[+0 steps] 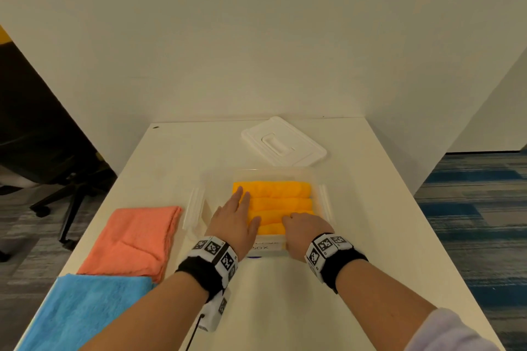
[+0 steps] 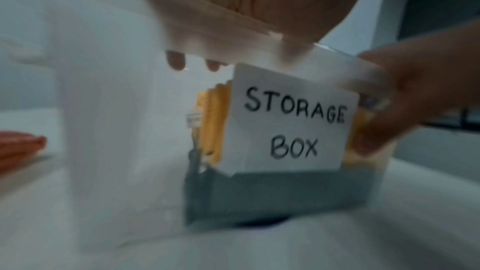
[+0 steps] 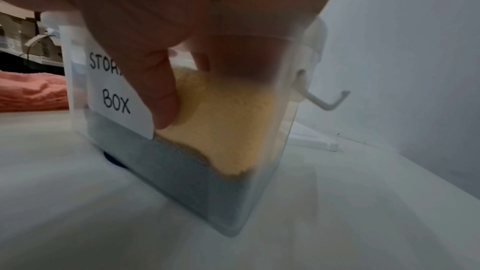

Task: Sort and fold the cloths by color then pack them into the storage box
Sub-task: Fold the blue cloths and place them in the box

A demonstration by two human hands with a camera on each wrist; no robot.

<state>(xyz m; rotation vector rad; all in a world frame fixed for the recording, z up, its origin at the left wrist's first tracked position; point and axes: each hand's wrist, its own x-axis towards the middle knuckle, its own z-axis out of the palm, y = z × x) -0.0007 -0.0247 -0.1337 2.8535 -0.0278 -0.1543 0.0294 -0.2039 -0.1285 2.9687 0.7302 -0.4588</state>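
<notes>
A clear storage box (image 1: pixel 256 172) stands mid-table, labelled "STORAGE BOX" (image 2: pixel 293 122). Folded yellow cloths (image 1: pixel 285 194) fill it, over a grey layer (image 3: pixel 182 171). My left hand (image 1: pixel 248 205) lies flat, fingers straight, on the left edge of the yellow cloths. My right hand (image 1: pixel 296 221) curls over the box's near wall. Its thumb (image 3: pixel 161 89) is outside on the label and its fingers are inside against the yellow cloth (image 3: pixel 228 130). A folded orange cloth (image 1: pixel 137 239) lies left of the box, with a blue cloth (image 1: pixel 85 310) nearer me.
The white lid (image 1: pixel 283 141) lies behind the box near the wall. Open side latches (image 3: pixel 324 100) stick out from the box. The table (image 1: pixel 370 236) is bare to the right. An office chair (image 1: pixel 57 165) stands off the table's left edge.
</notes>
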